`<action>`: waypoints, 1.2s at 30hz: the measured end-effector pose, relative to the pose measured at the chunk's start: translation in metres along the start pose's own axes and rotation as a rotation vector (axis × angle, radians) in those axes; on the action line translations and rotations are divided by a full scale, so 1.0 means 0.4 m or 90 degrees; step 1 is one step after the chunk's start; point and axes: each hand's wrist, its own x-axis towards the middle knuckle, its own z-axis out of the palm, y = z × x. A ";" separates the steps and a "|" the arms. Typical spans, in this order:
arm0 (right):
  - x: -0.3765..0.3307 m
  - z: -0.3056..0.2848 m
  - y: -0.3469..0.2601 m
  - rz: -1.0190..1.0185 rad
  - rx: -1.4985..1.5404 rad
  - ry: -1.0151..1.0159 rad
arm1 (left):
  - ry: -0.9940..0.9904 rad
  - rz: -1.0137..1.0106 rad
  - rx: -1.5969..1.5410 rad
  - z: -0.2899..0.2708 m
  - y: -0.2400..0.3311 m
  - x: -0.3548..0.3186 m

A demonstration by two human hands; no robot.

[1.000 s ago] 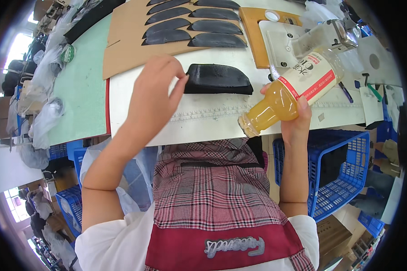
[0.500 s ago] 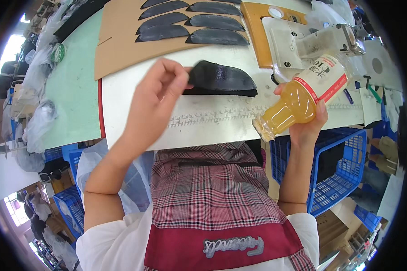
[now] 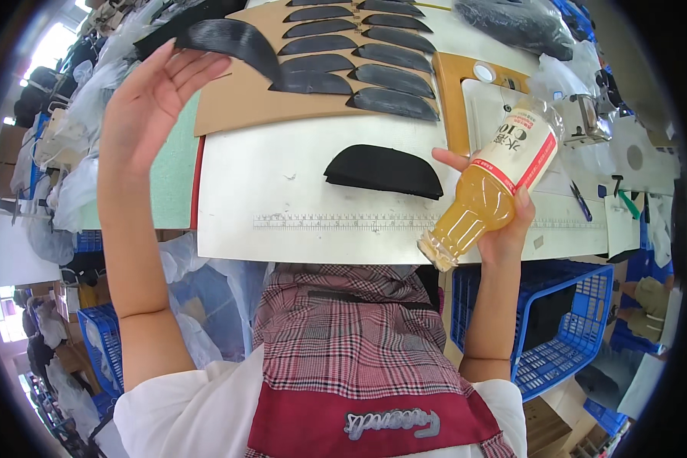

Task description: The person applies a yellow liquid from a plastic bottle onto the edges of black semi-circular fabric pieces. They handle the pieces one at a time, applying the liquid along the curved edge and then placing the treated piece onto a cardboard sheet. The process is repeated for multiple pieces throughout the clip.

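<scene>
My left hand (image 3: 156, 95) is raised at the left over the cardboard, its thumb and fingertips on one end of a glossy black half-moon piece (image 3: 233, 42). My right hand (image 3: 504, 221) grips a clear plastic bottle (image 3: 490, 191) of yellow liquid, tilted with its neck down to the left. The bottle's mouth has a whitish crust and hangs above the table's near edge. Between the hands, a small stack of matte black half-moon pieces (image 3: 385, 171) lies on the white tabletop (image 3: 282, 198).
Glossy black half-moon pieces lie in two columns on the cardboard sheet (image 3: 233, 107). A sewing machine (image 3: 580, 118) stands at the right beside a wooden board (image 3: 452, 107). Dark-handled snips (image 3: 580, 200) rest on the table. A printed ruler scale (image 3: 336, 222) runs along the front; a blue crate (image 3: 565, 320) sits below right.
My left hand has lifted the glossy top piece off the stack and carried it up and left to the cardboard. The bottle in my right hand stays tilted, slightly lower in view.
</scene>
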 end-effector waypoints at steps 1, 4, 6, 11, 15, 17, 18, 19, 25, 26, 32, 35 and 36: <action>0.006 0.005 -0.007 0.002 -0.005 -0.011 | 0.023 -0.005 -0.012 -0.014 0.009 -0.002; 0.020 0.031 -0.022 0.001 -0.040 -0.025 | 0.019 -0.010 -0.047 -0.054 0.029 -0.001; 0.038 0.036 -0.020 -0.004 -0.044 -0.004 | 0.029 -0.016 -0.050 -0.089 0.048 0.023; 0.096 0.015 -0.004 -0.005 -0.069 0.051 | 0.071 -0.032 0.004 -0.223 0.033 0.227; 0.132 -0.008 0.024 -0.048 -0.037 0.053 | 0.108 0.010 -0.045 -0.268 -0.003 0.433; 0.137 -0.011 0.042 -0.076 -0.048 0.103 | 0.082 0.044 -0.103 -0.280 -0.035 0.520; 0.137 -0.012 0.049 -0.090 -0.053 0.129 | 0.068 0.060 -0.133 -0.295 -0.044 0.552; 0.140 -0.013 0.053 -0.096 -0.047 0.143 | 0.049 0.078 -0.135 -0.314 -0.048 0.574; 0.138 -0.013 0.052 -0.113 -0.069 0.194 | 0.138 0.057 -0.123 -0.462 -0.104 0.603; 0.143 -0.011 0.052 -0.119 -0.070 0.198 | 0.147 0.063 -0.149 -0.505 -0.116 0.597; 0.150 0.002 0.051 -0.154 -0.065 0.221 | 0.212 0.027 0.045 -0.608 -0.133 0.556; 0.148 0.001 0.053 -0.148 -0.067 0.230 | 0.253 0.019 0.269 -0.619 -0.121 0.544; 0.147 0.002 0.053 -0.140 -0.063 0.232 | 0.271 0.014 0.356 -0.622 -0.118 0.541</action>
